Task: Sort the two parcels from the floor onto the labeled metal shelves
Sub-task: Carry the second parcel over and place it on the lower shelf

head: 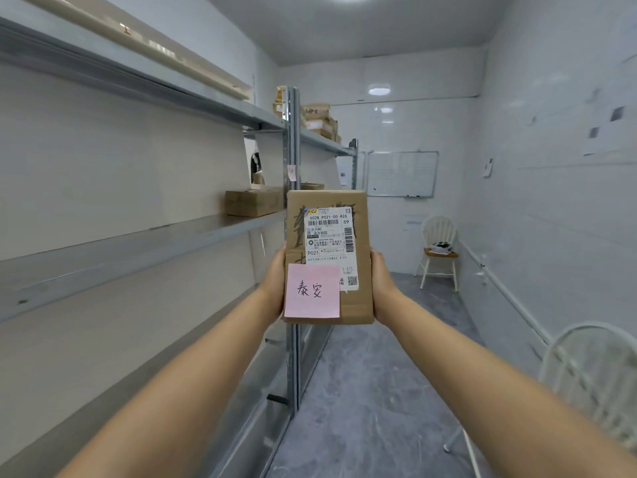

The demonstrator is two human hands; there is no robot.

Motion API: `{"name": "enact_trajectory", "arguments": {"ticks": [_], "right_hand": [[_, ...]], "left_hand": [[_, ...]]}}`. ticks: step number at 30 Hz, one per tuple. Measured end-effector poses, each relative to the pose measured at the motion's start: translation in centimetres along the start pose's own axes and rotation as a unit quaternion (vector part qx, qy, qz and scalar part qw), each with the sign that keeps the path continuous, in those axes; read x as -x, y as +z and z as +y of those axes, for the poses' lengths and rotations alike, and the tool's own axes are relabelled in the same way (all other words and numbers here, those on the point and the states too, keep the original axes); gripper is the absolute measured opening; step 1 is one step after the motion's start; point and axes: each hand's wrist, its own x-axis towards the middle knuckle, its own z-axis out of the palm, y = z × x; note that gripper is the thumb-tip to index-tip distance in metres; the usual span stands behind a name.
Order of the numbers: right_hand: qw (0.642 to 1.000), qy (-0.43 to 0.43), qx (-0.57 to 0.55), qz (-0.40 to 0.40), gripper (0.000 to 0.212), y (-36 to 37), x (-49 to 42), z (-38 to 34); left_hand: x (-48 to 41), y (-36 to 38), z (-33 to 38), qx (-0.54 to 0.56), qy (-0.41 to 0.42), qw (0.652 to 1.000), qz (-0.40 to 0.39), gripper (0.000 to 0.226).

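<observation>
A brown cardboard parcel (363, 298) is held upright at chest height in the aisle, its face toward me. It bears a white shipping label and a pink sticky note (312, 291) with handwritten characters. My left hand (275, 284) grips its left edge and my right hand (382, 288) grips its right edge. The metal shelves (138, 243) run along the left wall. A second cardboard box (253, 201) lies on the middle shelf just behind and left of the held parcel. A small pink label (291, 172) is stuck on the shelf upright.
Several boxes (320, 122) are stacked on the far upper shelf. A white chair (439, 250) stands at the far right wall under a whiteboard (401, 174). Another white chair (593, 381) is close at my right. The grey floor (372, 391) runs between shelves and wall.
</observation>
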Motion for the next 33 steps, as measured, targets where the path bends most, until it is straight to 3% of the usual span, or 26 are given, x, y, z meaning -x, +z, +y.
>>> {"name": "enact_trajectory", "arguments": {"ticks": [12,33], "right_hand": [[0.994,-0.032,0.062,0.09,0.046,-9.8,-2.0,-1.6],[0.994,-0.022,0.082,0.068,0.048,-27.8,-17.9,-4.6]], "left_hand": [[-7.3,6.5,-4.6,-0.02,-0.043,0.996,-0.081,0.051],[-25.5,17.9,-9.9,-0.007,-0.02,0.998,-0.052,0.054]]}}
